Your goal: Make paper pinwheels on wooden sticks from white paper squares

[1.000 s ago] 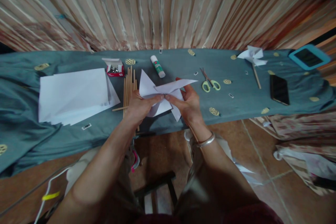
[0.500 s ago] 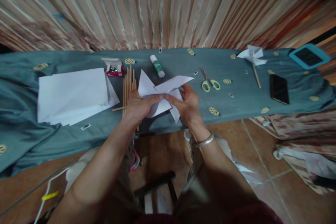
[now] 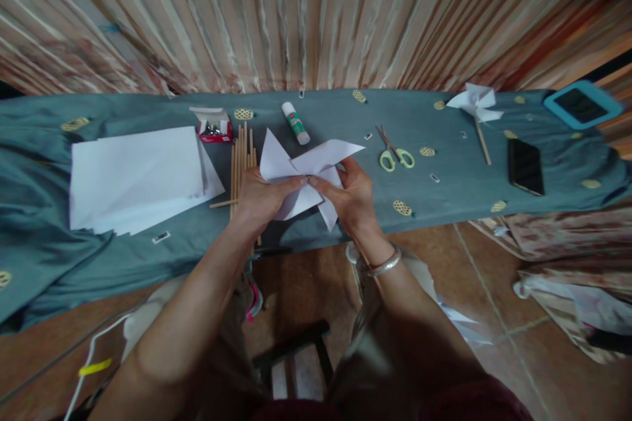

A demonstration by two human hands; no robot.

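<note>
A white paper pinwheel with folded blades is held between my two hands above the table's front edge. My left hand grips it from the left, its thumb pressed at the centre. From the right, my right hand grips it too, thumb tip meeting the other thumb at a small dark spot, perhaps a pin. The fingers behind the paper are hidden. Several wooden sticks lie beside and partly behind my left hand. Beyond the pinwheel lies a glue stick.
On the cloth-covered table are a stack of white paper, a red box of metal pins, scissors, another pinwheel on a stick, a phone and a blue-framed device. A curtain hangs behind.
</note>
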